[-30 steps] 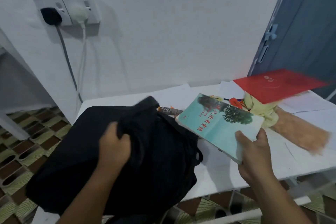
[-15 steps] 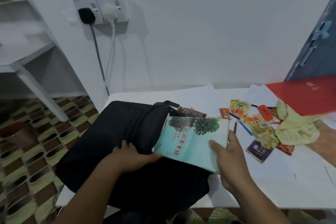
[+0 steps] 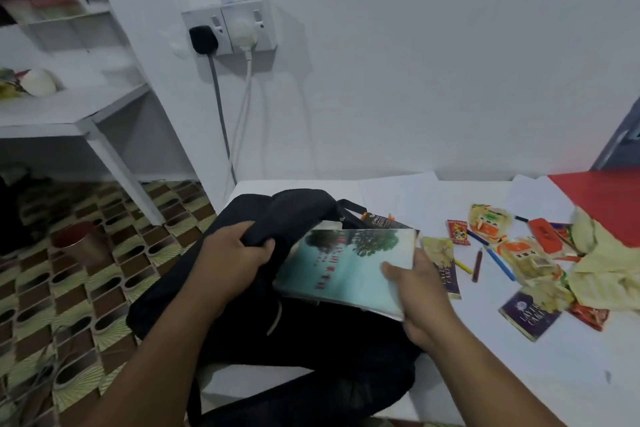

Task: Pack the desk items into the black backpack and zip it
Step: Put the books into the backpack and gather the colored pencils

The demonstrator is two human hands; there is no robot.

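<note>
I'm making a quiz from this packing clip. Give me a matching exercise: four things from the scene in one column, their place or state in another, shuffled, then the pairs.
Things:
1. left hand
2. right hand
3. red folder
4. purple packet

States:
A. lies flat on the desk, near its front edge
B. grips the black backpack's flap
C. at the far right of the desk
D. holds the teal book

Pairs: 1-B, 2-D, 3-C, 4-A

A white desk (image 3: 485,374) carries the black backpack (image 3: 311,340) on its left end. Right of the backpack lie snack packets (image 3: 490,224), coloured pencils (image 3: 498,262), a pale yellow cloth (image 3: 609,274) and white paper sheets (image 3: 398,194).
</note>
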